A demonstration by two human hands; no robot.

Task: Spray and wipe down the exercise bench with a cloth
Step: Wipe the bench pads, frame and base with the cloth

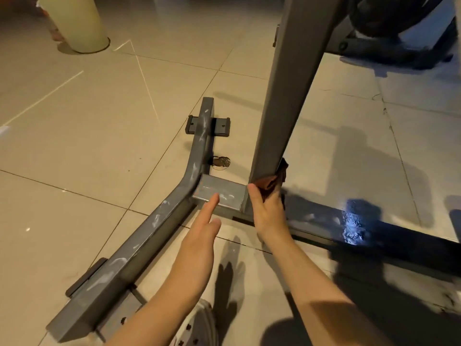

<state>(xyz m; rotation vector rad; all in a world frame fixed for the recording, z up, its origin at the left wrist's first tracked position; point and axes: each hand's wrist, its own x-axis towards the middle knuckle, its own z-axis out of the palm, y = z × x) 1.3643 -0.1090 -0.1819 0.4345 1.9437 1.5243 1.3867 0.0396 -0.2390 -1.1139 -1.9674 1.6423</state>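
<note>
Both of our hands are low at the foot of the exercise bench frame (159, 236), where its grey steel members meet on the tiled floor (87, 136). Our right hand (268, 216) grips a dark reddish-brown cloth (273, 182) and presses it against the base of the upright post (282, 96); the thumb lies along the post's near edge and the fingers curl round the cloth behind it, so most of the cloth is hidden and only a crumpled fold shows beside the post. Our left hand (203, 231) holds nothing: its fingers are straight and together, the tips over the short crosspiece (219, 193) that joins the post to the angled foot rail, though we cannot be sure whether they touch the metal or hover just above it. So the cloth sits at our right hand, just to the right of the left fingertips, with the crosspiece between the two hands.

Pale streaks mark the foot rail and crosspiece. A darker base rail (374, 233) runs off to the right from the post and carries a bright reflection. A pale round column (77, 23) stands on the floor at the far left, well apart from us.
</note>
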